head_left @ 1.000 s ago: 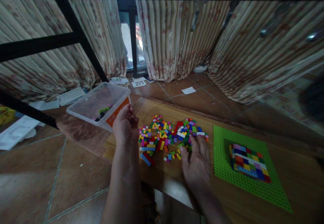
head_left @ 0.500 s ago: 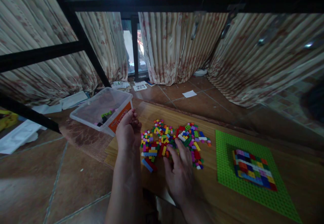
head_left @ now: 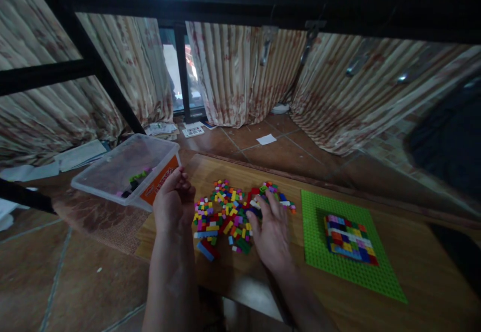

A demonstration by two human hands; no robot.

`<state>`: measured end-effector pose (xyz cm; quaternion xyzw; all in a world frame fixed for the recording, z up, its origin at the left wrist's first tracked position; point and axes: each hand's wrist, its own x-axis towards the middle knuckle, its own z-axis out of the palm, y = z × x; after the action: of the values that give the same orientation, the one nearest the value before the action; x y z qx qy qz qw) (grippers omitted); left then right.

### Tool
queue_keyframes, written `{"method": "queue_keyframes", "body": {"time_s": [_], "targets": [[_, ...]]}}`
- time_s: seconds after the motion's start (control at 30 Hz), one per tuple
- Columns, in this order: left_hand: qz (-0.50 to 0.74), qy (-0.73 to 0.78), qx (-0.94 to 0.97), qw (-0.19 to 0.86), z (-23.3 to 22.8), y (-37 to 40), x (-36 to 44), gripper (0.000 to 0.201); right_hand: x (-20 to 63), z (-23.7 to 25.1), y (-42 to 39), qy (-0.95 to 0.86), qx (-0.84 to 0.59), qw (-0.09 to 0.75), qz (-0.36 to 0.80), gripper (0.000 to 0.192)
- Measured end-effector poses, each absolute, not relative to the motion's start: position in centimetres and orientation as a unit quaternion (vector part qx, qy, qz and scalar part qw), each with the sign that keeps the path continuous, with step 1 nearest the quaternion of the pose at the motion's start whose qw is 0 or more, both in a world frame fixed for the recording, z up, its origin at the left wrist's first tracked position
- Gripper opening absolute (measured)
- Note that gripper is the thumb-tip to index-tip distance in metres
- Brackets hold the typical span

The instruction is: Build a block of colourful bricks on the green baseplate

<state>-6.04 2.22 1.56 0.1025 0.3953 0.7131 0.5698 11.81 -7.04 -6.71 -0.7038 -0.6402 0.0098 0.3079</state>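
A heap of small coloured bricks (head_left: 229, 209) lies on a low wooden board (head_left: 240, 272). My left hand (head_left: 173, 203) rests on its edge at the heap's left side, fingers curled and close together, and I cannot tell whether it holds a brick. My right hand (head_left: 271, 232) lies flat on the right half of the heap, fingers spread over the bricks. To the right lies a green baseplate (head_left: 319, 252) with a block of coloured bricks (head_left: 349, 239) built on it.
A clear plastic bin (head_left: 128, 169) with an orange label and a few bricks inside stands left of the board on a woven mat. Black metal bars cross overhead. Striped curtains hang behind. Papers lie on the tiled floor at the left.
My right hand has slid leftward from the heap's right end and now spreads over its right half. The left hand has stayed at the heap's left side. The view has tilted upward.
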Motion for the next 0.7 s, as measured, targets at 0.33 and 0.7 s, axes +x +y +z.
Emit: {"method": "queue_keyframes", "body": {"time_s": [0.33, 0.7], "targets": [[0.71, 0.384, 0.099, 0.582, 1.8, 2.1, -5.8, 0.003, 9.3, -6.1, -8.7, -0.714, -0.658, 0.228, 0.073, 0.054], [0.7, 0.398, 0.092, 0.585, 2.0, 2.3, -5.8, 0.013, 16.7, -5.6, -2.8, -0.596, -0.755, 0.274, -0.004, 0.029]]}}
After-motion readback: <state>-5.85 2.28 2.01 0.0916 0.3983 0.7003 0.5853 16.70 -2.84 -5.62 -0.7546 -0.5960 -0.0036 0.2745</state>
